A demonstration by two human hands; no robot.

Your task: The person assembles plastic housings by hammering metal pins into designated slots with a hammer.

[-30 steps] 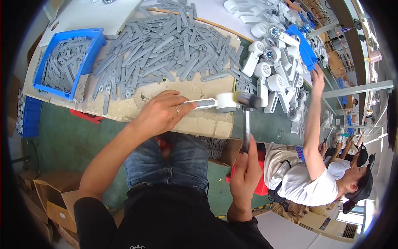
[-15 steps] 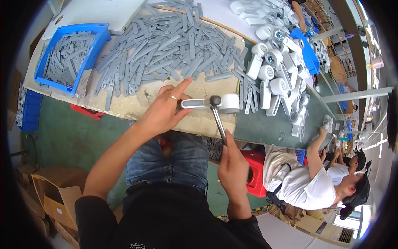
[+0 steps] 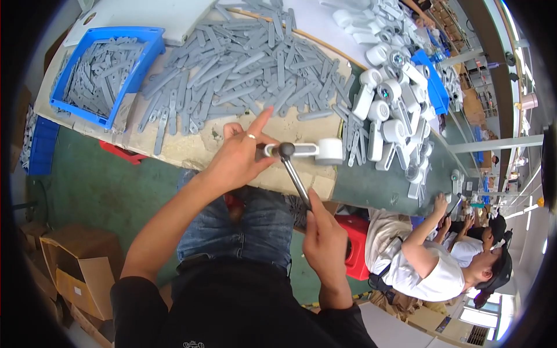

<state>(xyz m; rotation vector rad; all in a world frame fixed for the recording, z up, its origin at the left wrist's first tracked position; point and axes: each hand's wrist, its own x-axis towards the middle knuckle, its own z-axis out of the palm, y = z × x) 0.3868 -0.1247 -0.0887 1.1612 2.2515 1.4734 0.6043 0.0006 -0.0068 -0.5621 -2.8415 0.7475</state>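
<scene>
Left hand (image 3: 238,159) pins the white part (image 3: 307,151) on the counter (image 3: 191,148); right hand (image 3: 325,243) grips the hammer (image 3: 293,174). A glancing blow could, seemingly, catch fingers.

Bright even daylight, warped fisheye rim.

green floor (image 3: 87,191), long workbench (image 3: 383,191), cardboard boxes (image 3: 75,272)

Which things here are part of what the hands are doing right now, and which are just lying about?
In use:
left hand, pressing down the white part
right hand, gripping the hammer, whose head sits on the part
table edge under the part

Lying about:
pile of grey strips
blue bin of strips
heap of white parts
cardboard boxes
co-worker
</scene>
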